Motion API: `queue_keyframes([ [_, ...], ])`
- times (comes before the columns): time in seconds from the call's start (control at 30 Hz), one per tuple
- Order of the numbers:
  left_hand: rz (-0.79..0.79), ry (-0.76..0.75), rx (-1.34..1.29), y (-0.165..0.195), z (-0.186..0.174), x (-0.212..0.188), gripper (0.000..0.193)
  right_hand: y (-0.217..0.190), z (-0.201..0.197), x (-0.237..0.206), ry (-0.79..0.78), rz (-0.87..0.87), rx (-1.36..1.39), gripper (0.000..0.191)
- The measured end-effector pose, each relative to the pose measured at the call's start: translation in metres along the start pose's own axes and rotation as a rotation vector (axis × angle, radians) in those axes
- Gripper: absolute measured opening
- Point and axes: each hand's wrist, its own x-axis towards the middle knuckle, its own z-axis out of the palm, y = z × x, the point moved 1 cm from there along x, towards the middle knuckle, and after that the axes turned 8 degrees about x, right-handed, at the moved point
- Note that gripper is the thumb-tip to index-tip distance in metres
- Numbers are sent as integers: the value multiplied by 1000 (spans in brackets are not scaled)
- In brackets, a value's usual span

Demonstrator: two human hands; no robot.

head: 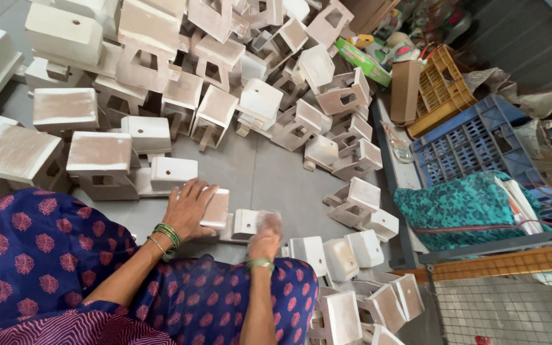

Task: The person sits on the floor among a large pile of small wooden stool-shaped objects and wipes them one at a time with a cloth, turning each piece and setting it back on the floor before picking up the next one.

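Note:
I look down at my lap in a blue dress with red flower prints. My left hand (190,207), with green and gold bangles at the wrist, rests flat on a white ceramic block (215,211) lying on the grey floor. My right hand (266,237) is blurred and closed over the neighbouring end of that white piece (245,222), possibly with a small pad or cloth in it; I cannot tell which. Several more white box-like ceramic pieces (337,252) lie just right of my right hand.
A big heap of white ceramic pieces (180,70) rings the floor patch (269,172) in front. On the right stand a blue crate (474,140), an orange crate (439,86), a teal patterned cloth bundle (461,207) and a wire mesh frame (506,300).

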Motion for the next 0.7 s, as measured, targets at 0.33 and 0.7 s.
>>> queue_keyframes([
  [0.33,-580,352,-437,-36,67,3,87,-62,8,-10,-101,-177,62,59],
  [0.7,-293,-218,-1519,-55,96,-51,47,-73,-102,10,221,295,476,31],
])
